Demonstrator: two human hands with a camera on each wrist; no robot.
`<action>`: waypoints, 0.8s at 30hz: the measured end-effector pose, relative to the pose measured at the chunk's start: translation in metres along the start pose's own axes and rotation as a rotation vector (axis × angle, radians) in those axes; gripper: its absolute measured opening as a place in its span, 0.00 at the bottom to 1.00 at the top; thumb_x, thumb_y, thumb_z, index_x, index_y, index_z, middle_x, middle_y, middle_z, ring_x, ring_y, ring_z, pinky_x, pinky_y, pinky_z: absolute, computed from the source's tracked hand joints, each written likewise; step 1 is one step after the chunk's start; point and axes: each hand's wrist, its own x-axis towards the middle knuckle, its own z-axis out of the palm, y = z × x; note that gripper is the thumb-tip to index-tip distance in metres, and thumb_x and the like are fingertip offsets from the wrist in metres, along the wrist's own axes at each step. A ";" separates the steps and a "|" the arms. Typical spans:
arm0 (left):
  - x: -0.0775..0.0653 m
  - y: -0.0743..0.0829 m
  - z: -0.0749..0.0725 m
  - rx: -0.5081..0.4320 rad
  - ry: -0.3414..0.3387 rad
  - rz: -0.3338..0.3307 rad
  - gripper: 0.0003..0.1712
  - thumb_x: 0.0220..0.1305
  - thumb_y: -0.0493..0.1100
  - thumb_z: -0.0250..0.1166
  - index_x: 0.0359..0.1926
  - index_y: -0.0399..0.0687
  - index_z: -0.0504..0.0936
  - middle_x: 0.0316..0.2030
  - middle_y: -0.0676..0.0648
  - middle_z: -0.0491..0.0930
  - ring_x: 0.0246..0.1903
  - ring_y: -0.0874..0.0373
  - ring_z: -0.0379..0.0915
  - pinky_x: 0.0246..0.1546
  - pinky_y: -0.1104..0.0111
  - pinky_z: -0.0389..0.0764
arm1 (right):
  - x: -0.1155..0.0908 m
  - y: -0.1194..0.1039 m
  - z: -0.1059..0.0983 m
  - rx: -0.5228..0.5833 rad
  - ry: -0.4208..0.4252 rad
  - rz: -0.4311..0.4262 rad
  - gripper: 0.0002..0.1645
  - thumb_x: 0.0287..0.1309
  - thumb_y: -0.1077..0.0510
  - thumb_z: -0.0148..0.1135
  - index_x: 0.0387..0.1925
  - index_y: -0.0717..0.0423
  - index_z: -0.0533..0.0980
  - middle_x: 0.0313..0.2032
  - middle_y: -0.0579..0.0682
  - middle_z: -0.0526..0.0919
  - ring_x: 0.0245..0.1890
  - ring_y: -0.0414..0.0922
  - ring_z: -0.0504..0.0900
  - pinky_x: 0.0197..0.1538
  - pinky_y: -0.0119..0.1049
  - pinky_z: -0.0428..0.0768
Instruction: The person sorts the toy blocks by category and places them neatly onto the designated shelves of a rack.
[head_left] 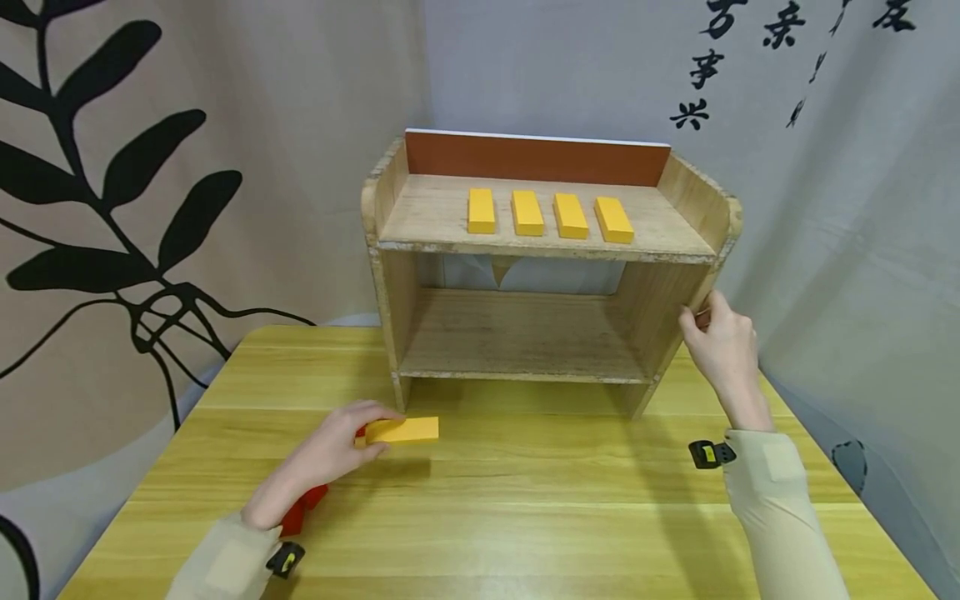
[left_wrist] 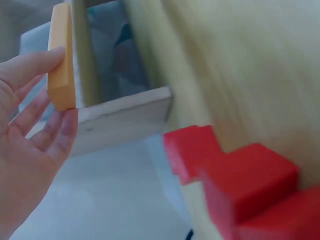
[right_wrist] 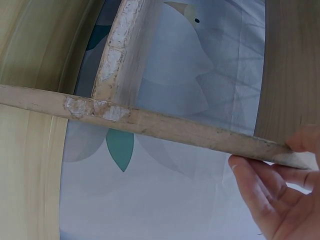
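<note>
My left hand (head_left: 330, 450) pinches a yellow rectangular block (head_left: 408, 429) between thumb and fingers, above the table in front of the shelf's left leg. In the left wrist view that block (left_wrist: 61, 60) appears upright and pale orange. My right hand (head_left: 723, 350) grips the edge of the right side panel of a small two-tier wooden shelf (head_left: 525, 333). The right wrist view has the thumb on one face of the panel (right_wrist: 200, 133) and fingers on the other. Four-sided red blocks (left_wrist: 250, 180) lie beneath my left hand, partly hidden by it in the head view.
Several yellow blocks (head_left: 571, 217) stand in a spaced row on the upper board, before a brown back strip (head_left: 536, 158). The wooden table (head_left: 525, 517) carries the shelf. Printed curtains (head_left: 315, 167) hang close behind and at both sides.
</note>
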 end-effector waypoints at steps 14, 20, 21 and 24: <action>0.043 0.031 -0.033 0.006 0.360 0.105 0.24 0.49 0.33 0.72 0.51 0.42 0.81 0.47 0.43 0.83 0.48 0.47 0.78 0.49 0.53 0.80 | -0.001 -0.001 0.000 -0.008 -0.002 0.005 0.17 0.66 0.50 0.49 0.34 0.63 0.70 0.30 0.65 0.83 0.25 0.59 0.80 0.23 0.42 0.71; 0.060 0.044 -0.044 0.000 0.523 0.161 0.26 0.47 0.32 0.73 0.51 0.39 0.80 0.45 0.42 0.84 0.43 0.50 0.78 0.43 0.62 0.80 | -0.001 0.000 0.000 -0.010 -0.005 0.009 0.18 0.66 0.50 0.49 0.34 0.63 0.70 0.30 0.65 0.83 0.25 0.59 0.80 0.21 0.38 0.69; 0.063 0.046 -0.045 -0.006 0.549 0.166 0.27 0.46 0.31 0.74 0.51 0.38 0.80 0.44 0.42 0.84 0.43 0.51 0.77 0.43 0.66 0.79 | -0.001 0.000 0.000 -0.010 -0.006 0.009 0.18 0.66 0.50 0.49 0.34 0.63 0.70 0.30 0.65 0.83 0.25 0.59 0.80 0.21 0.37 0.69; 0.069 0.051 -0.049 -0.021 0.622 0.173 0.26 0.46 0.31 0.74 0.50 0.37 0.80 0.44 0.41 0.84 0.41 0.51 0.77 0.43 0.73 0.76 | -0.001 -0.001 0.000 -0.008 -0.005 0.008 0.18 0.66 0.50 0.49 0.34 0.63 0.70 0.30 0.65 0.83 0.24 0.58 0.80 0.21 0.37 0.68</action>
